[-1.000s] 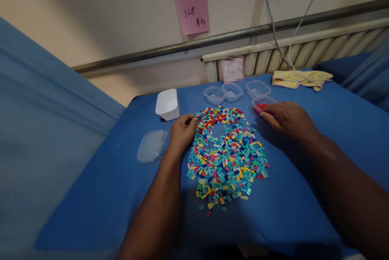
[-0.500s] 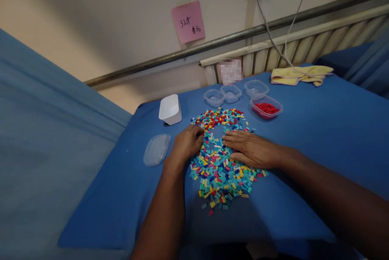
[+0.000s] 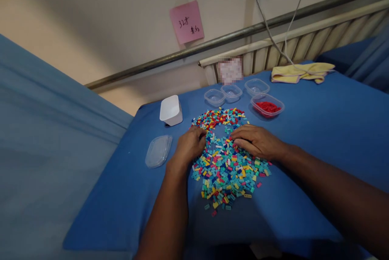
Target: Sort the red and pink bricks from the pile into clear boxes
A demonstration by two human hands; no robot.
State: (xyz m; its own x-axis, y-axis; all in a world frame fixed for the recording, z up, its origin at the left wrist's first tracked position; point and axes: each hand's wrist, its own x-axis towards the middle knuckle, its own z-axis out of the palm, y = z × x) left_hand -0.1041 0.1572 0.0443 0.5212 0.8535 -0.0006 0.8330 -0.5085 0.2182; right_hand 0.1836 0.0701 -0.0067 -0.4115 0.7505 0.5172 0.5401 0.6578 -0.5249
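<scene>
Small plastic building bricks (image 3: 221, 167) in many colours are heaped on the blue cloth, with a second patch of bricks (image 3: 217, 118) behind them holding more red ones. My left hand (image 3: 191, 143) rests at the left side of the heap, its fingers curled inward; what they hold, if anything, is hidden. On the opposite side, my right hand (image 3: 255, 141) lies low over the bricks, fingers stretched to the left and thumb a little apart. Its fingertips touch bricks near a red one. Behind it, a clear tub (image 3: 267, 106) contains red bricks.
Three clear tubs, among them one at the back (image 3: 257, 86), stand near the wall. A white container (image 3: 171, 110) and a clear lid (image 3: 158, 151) are at left. A yellow cloth (image 3: 300, 73) and a cable (image 3: 270, 39) are at back right. A blue curtain (image 3: 54, 150) hangs left.
My right hand has drawn slightly right and its fingers, spread flat before, have come closer together. My left hand stays curled in nearly the same place. The view has shifted slightly.
</scene>
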